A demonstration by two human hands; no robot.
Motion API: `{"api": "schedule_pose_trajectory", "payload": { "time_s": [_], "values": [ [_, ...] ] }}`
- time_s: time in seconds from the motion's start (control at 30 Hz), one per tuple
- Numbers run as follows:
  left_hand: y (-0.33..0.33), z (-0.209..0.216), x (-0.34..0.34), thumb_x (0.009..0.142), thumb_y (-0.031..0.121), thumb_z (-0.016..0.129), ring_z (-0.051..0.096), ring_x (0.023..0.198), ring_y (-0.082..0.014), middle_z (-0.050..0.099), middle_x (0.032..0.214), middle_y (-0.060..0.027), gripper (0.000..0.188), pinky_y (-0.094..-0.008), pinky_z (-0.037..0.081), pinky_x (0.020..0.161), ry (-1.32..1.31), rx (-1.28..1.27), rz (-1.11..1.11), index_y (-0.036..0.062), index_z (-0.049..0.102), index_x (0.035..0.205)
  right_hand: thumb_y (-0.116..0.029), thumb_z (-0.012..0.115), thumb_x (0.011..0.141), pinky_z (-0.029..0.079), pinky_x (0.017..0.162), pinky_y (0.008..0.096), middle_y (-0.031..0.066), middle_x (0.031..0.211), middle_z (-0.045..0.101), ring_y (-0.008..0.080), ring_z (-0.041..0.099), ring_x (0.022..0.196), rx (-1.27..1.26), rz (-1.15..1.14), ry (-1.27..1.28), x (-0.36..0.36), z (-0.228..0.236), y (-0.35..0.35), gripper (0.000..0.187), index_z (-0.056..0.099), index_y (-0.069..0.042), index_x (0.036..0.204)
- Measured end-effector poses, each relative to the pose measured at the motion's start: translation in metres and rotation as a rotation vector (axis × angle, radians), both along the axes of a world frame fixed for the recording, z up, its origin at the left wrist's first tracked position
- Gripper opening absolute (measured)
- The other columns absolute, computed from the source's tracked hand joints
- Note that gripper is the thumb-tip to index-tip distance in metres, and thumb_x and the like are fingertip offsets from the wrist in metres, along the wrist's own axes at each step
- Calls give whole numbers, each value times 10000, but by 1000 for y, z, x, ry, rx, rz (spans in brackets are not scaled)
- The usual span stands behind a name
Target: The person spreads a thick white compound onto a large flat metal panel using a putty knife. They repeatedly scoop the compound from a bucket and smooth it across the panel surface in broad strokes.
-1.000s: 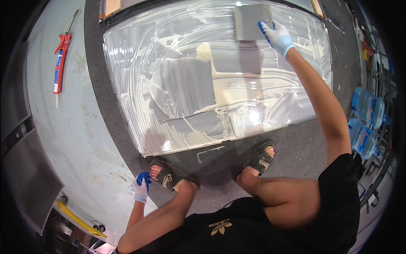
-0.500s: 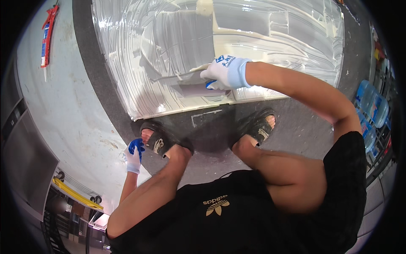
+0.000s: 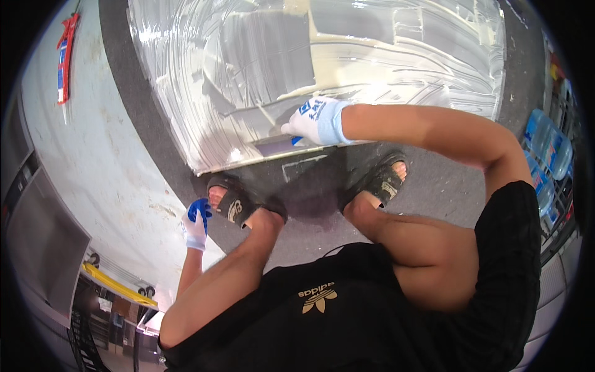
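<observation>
A large grey panel (image 3: 266,53) lies before my feet, smeared with streaks of creamy white paste. Over its near edge, my right hand (image 3: 313,121), in a white and blue work glove, is closed on a flat scraper (image 3: 273,147). The scraper's blade rests low against the paste, its handle hidden by my fingers. Beside my left foot, my left hand (image 3: 196,224) hangs in the same kind of glove, blue palm side showing. Its fingers are loosely bent and nothing shows in them.
Under the panel is a dark grey mat (image 3: 133,108). A red caulking gun (image 3: 66,56) lies on the pale floor (image 3: 102,180) at the far left. Water bottles (image 3: 548,146) stand along the right side. A yellow bar (image 3: 118,285) shows at the lower left.
My right hand and the scraper have moved left and slightly nearer to me along the panel's near edge. My left hand stays almost in place.
</observation>
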State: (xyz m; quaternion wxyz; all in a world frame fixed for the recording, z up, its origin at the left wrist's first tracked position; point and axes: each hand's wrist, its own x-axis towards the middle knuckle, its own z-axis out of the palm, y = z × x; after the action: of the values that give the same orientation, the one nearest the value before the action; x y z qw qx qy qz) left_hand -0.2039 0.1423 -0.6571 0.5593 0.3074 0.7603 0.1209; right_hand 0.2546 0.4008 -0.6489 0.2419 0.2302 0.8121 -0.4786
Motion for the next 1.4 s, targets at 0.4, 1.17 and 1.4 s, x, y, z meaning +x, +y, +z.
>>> {"api": "schedule_pose_trajectory", "payload": {
  "time_s": [0.4,1.17,1.4],
  "values": [
    [6,3,5,1065,157,550,693,806,-149,745,1012,-102,285,-284,566,729,-8,-21,28,-34,693,1221,-295,653,998,575,770,412,179,926,737,317,724,845,400,-649,34,91,-23,137,283,709,-68,1158],
    [8,-3,6,1075,79,501,697,820,-149,744,1038,-96,259,-292,571,747,21,11,21,-26,667,1243,-365,682,988,551,947,405,244,1193,724,345,721,1063,265,-1432,-163,236,-21,58,523,620,20,1337],
    [-6,-7,5,1077,148,536,706,829,-170,743,1016,-107,248,-300,583,707,-3,-44,53,-23,670,1194,-324,641,990,552,907,482,238,1201,715,411,695,1078,805,-1504,-589,375,24,61,403,636,-32,1267]
  ]
}}
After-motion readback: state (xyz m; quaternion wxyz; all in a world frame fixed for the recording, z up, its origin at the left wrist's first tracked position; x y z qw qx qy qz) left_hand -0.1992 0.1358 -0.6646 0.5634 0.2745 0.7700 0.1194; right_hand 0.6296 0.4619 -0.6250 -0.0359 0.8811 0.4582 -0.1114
